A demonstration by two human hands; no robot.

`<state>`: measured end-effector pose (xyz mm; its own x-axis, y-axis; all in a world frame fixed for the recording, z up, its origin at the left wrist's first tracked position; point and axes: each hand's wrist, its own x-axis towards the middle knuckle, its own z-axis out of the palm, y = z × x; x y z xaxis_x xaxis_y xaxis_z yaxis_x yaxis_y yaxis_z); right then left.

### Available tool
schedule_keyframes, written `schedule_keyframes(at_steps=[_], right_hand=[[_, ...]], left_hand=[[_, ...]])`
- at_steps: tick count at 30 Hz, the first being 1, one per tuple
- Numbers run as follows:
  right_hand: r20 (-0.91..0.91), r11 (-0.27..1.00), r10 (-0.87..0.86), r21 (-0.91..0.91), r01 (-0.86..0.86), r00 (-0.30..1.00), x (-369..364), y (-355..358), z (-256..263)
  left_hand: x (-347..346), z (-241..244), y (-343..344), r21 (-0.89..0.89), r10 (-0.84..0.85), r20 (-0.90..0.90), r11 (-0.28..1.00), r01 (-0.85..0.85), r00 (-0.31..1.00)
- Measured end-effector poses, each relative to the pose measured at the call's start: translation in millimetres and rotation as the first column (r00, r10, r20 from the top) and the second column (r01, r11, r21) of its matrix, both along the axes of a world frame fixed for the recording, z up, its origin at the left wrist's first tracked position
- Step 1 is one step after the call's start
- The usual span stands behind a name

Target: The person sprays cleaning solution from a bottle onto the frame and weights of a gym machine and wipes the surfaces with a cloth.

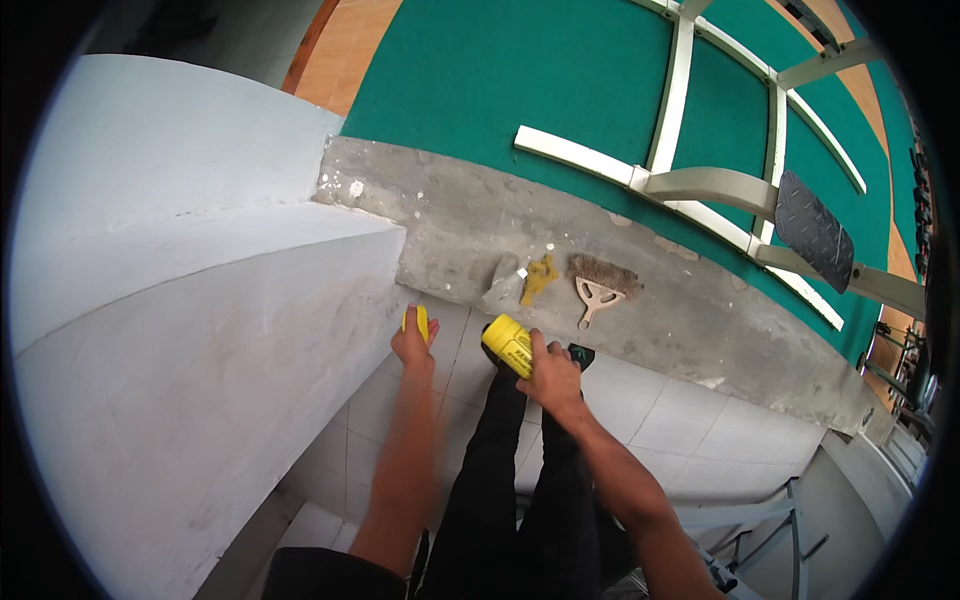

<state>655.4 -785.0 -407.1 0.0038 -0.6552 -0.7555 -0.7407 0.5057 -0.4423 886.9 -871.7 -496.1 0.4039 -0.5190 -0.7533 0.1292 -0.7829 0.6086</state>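
Note:
My left hand (415, 341) grips a small, rounded yellow piece (421, 321), perhaps a lid, close to the white wall. In my right hand (553, 375) is a yellow cylindrical container (508, 345) with dark writing, tilted above my feet. Its far end points up and left; whether that end is uncovered I cannot tell. Beyond the hands, a crumpled clear plastic bag (506, 282), a ragged mustard-yellow cloth or sponge (538, 279) and a hand brush (602, 283) with a beige handle lie side by side on the grey concrete ledge (465, 202).
A low white-painted wall (202, 330) runs along the left. Past the ledge, a white metal frame (675, 97) with a black tread-plate pad (814, 229) stands on green flooring (487, 82). Pale tiles (682, 405) lie underfoot. Grey metal framing (795, 525) is at lower right.

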Motion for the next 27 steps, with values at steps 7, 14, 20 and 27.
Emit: schedule_keyframes(at_steps=[7, 14, 20, 27], right_hand=[[0.073, 0.967, -0.162, -0.186, 0.173, 0.984, -82.3, 67.9, -41.3], [0.343, 0.756, -0.414, -0.387, 0.528, 0.843, -66.1, 80.8, -83.4], [0.281, 0.811, -0.337, -0.399, 0.428, 0.899, -68.5, 69.6, -67.5], [0.18, 0.813, -0.21, -0.514, 0.274, 0.961, -81.2, 81.0, -31.0]], left_hand=[[33.6, -48.1, -34.2, -0.131, -0.509, 0.345, 0.806, 0.577, 0.789], [-41.0, -132.0, -64.1, -0.135, -0.497, 0.623, 0.692, 0.709, 0.604], [-22.2, -136.9, -47.3, -0.192, -0.347, 0.779, 0.661, 0.726, 0.522], [-59.8, 22.6, 87.3, -0.259, -0.602, 0.376, 0.662, 0.703, 0.705]])
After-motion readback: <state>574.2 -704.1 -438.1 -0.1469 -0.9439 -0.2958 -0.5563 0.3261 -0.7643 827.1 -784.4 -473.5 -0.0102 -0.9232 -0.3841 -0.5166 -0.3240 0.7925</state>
